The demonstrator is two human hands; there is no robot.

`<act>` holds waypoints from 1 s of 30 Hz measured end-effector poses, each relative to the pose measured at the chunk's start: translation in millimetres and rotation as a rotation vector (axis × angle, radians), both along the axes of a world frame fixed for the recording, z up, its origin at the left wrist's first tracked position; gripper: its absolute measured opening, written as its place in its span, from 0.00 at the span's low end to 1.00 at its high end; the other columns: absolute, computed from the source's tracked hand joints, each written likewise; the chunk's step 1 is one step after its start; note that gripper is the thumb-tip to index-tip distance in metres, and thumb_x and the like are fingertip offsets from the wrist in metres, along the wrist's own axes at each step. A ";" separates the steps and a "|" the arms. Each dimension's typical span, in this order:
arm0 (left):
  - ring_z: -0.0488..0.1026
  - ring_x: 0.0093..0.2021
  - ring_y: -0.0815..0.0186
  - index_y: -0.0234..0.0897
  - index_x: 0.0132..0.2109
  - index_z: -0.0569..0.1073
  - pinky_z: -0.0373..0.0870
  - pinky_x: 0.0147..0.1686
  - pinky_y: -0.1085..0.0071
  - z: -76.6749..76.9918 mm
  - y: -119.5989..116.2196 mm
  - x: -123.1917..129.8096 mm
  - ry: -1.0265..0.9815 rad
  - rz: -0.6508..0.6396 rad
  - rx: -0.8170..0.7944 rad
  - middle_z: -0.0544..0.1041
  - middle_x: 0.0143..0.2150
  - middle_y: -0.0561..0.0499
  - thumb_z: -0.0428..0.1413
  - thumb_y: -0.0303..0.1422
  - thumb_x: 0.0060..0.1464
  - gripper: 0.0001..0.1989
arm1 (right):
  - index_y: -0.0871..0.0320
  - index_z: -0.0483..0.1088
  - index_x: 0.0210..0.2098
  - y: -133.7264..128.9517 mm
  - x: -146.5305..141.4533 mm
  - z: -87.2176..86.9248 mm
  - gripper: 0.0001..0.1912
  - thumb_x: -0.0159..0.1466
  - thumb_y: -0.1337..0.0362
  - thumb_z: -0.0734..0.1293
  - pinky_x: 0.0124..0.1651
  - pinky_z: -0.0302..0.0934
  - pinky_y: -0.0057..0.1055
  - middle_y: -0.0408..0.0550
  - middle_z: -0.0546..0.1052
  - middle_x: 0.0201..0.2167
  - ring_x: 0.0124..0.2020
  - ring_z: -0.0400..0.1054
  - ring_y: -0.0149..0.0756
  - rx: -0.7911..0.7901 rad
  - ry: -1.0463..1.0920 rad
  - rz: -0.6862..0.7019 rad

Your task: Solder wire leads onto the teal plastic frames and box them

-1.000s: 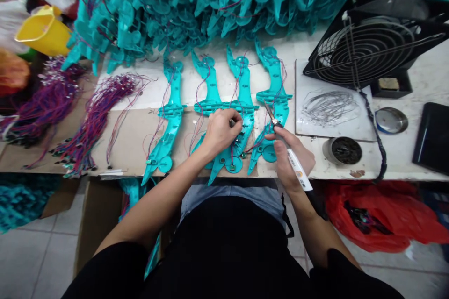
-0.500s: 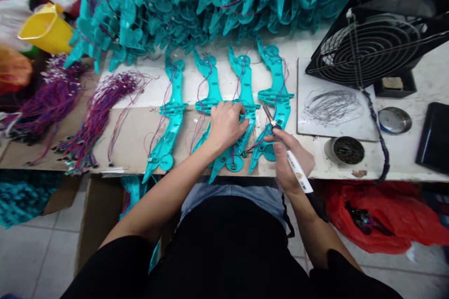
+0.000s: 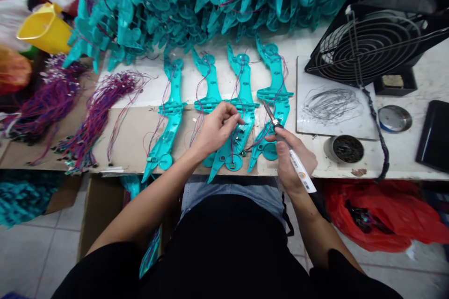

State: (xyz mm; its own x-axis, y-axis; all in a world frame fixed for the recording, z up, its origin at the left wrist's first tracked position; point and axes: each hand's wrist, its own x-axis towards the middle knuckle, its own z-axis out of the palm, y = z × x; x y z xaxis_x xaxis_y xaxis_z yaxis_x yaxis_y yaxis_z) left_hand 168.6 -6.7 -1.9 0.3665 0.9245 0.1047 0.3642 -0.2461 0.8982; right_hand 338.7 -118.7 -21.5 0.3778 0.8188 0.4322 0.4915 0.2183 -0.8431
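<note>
My right hand grips a soldering iron with a white and black handle. Its metal tip points up and left, close to the rightmost teal plastic part. Over the third teal plastic part, my left hand has thumb and fingertips pinched together; what lies between them is too small to make out. Thin red and blue wires run along the parts, and a small green circuit board sits at the third part's round lower end. The second teal part is partly hidden under my left hand.
Teal parts are heaped along the back. Wire bundles lie left. A black fan, a scribbled white board, a tin of dark bits and a shallow round tin are right. A red bag sits below.
My left hand has lifted and drawn slightly left and back, turning so its thumb and fingertips meet, uncovering more of the third part. The soldering iron has barely moved.
</note>
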 end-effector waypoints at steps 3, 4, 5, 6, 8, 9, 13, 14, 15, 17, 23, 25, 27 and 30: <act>0.74 0.30 0.70 0.36 0.38 0.70 0.69 0.33 0.73 3.7 -13.4 -11.2 -0.120 -0.040 -0.097 0.77 0.29 0.53 0.53 0.32 0.61 0.04 | 0.56 0.76 0.51 1.3 -1.6 0.6 0.14 0.68 0.58 0.66 0.41 0.73 0.32 0.47 0.81 0.34 0.34 0.77 0.35 0.017 0.015 0.011; 0.74 0.30 0.69 0.36 0.38 0.72 0.70 0.33 0.73 4.9 -18.0 -13.9 -0.104 -0.051 -0.107 0.77 0.29 0.53 0.54 0.32 0.60 0.04 | 0.55 0.75 0.51 2.1 -2.6 0.7 0.14 0.68 0.59 0.66 0.42 0.73 0.32 0.47 0.81 0.34 0.35 0.77 0.35 0.021 0.014 0.021; 0.76 0.31 0.69 0.36 0.38 0.73 0.71 0.35 0.73 6.1 -22.9 -16.0 -0.078 -0.059 -0.113 0.78 0.29 0.52 0.55 0.31 0.60 0.04 | 0.55 0.75 0.51 3.0 -3.9 0.9 0.14 0.68 0.60 0.67 0.44 0.73 0.33 0.47 0.81 0.35 0.36 0.77 0.35 0.025 0.008 0.035; 0.77 0.33 0.68 0.36 0.40 0.75 0.72 0.37 0.72 7.2 -28.0 -17.6 -0.051 -0.065 -0.118 0.80 0.31 0.52 0.55 0.30 0.59 0.05 | 0.54 0.75 0.51 4.0 -5.4 1.2 0.14 0.67 0.62 0.68 0.45 0.73 0.33 0.46 0.81 0.36 0.38 0.77 0.35 0.029 -0.006 0.054; 0.79 0.39 0.66 0.37 0.47 0.74 0.73 0.42 0.70 8.2 -39.1 -19.3 -0.019 -0.062 -0.120 0.82 0.35 0.51 0.54 0.29 0.60 0.09 | 0.53 0.73 0.53 6.5 -9.4 1.7 0.16 0.65 0.65 0.69 0.50 0.71 0.34 0.46 0.81 0.38 0.42 0.77 0.36 0.038 -0.051 0.112; 0.80 0.41 0.65 0.38 0.50 0.73 0.73 0.45 0.69 8.0 -44.7 -19.6 -0.012 -0.045 -0.108 0.83 0.36 0.52 0.54 0.28 0.60 0.11 | 0.52 0.73 0.54 7.8 -11.9 1.9 0.18 0.64 0.67 0.70 0.52 0.71 0.35 0.46 0.81 0.39 0.44 0.76 0.36 0.044 -0.075 0.149; 0.80 0.44 0.63 0.40 0.47 0.68 0.70 0.49 0.65 1.9 -63.3 -18.1 0.032 0.029 -0.025 0.83 0.39 0.52 0.56 0.29 0.60 0.09 | 0.50 0.70 0.57 13.0 -22.6 2.4 0.23 0.63 0.71 0.70 0.51 0.70 0.36 0.46 0.79 0.42 0.44 0.75 0.36 0.045 -0.128 0.300; 0.80 0.45 0.62 0.40 0.46 0.67 0.69 0.49 0.65 -0.1 -66.1 -17.5 0.031 0.039 -0.016 0.82 0.40 0.51 0.56 0.29 0.60 0.08 | 0.50 0.70 0.56 13.9 -24.7 2.5 0.23 0.63 0.71 0.70 0.50 0.70 0.36 0.46 0.79 0.41 0.43 0.75 0.36 0.044 -0.133 0.318; 0.80 0.45 0.62 0.41 0.45 0.66 0.69 0.49 0.65 -1.8 -68.2 -16.8 0.022 0.044 -0.020 0.82 0.40 0.51 0.56 0.29 0.60 0.07 | 0.50 0.70 0.56 14.6 -26.4 2.7 0.22 0.64 0.72 0.69 0.49 0.70 0.35 0.45 0.79 0.40 0.42 0.74 0.35 0.045 -0.138 0.329; 0.80 0.45 0.62 0.41 0.45 0.65 0.69 0.48 0.65 -3.8 -70.3 -15.8 -0.006 0.046 -0.050 0.82 0.41 0.51 0.55 0.29 0.61 0.07 | 0.50 0.71 0.55 15.0 -28.1 3.2 0.21 0.64 0.72 0.68 0.49 0.70 0.35 0.45 0.78 0.39 0.41 0.74 0.34 0.045 -0.141 0.337; 0.78 0.46 0.61 0.41 0.50 0.63 0.69 0.50 0.63 0.4 -69.6 -14.5 -0.029 -0.044 -0.130 0.81 0.39 0.51 0.51 0.28 0.62 0.10 | 0.51 0.70 0.55 12.9 -27.0 4.2 0.21 0.64 0.71 0.69 0.49 0.70 0.36 0.46 0.78 0.40 0.41 0.74 0.35 0.001 -0.080 0.369; 0.78 0.46 0.61 0.40 0.52 0.63 0.70 0.49 0.64 1.7 -69.5 -13.7 -0.050 -0.064 -0.152 0.81 0.38 0.50 0.50 0.28 0.62 0.11 | 0.51 0.71 0.54 13.1 -27.3 3.3 0.20 0.64 0.71 0.69 0.48 0.70 0.36 0.46 0.78 0.39 0.41 0.74 0.35 0.021 -0.081 0.353; 0.78 0.44 0.62 0.39 0.53 0.62 0.71 0.47 0.65 2.2 -69.3 -12.8 -0.084 -0.073 -0.179 0.80 0.38 0.49 0.49 0.28 0.63 0.12 | 0.52 0.71 0.54 14.1 -28.6 1.9 0.20 0.64 0.72 0.69 0.47 0.70 0.36 0.47 0.78 0.38 0.40 0.74 0.35 0.051 -0.107 0.324; 0.78 0.42 0.63 0.39 0.55 0.63 0.72 0.46 0.66 2.4 -68.2 -13.0 -0.096 -0.073 -0.185 0.80 0.37 0.50 0.49 0.28 0.63 0.13 | 0.52 0.72 0.54 16.2 -31.6 -1.0 0.19 0.64 0.72 0.68 0.46 0.70 0.37 0.48 0.79 0.40 0.41 0.74 0.37 0.097 -0.148 0.284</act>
State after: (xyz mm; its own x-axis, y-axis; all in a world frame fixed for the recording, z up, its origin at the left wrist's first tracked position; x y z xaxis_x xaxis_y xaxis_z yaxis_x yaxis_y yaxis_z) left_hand 155.6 -74.9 0.5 0.4296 0.9026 -0.0266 0.2618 -0.0963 0.9603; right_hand 307.1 -102.5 -22.5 0.0680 0.8349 0.5462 0.5151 0.4395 -0.7358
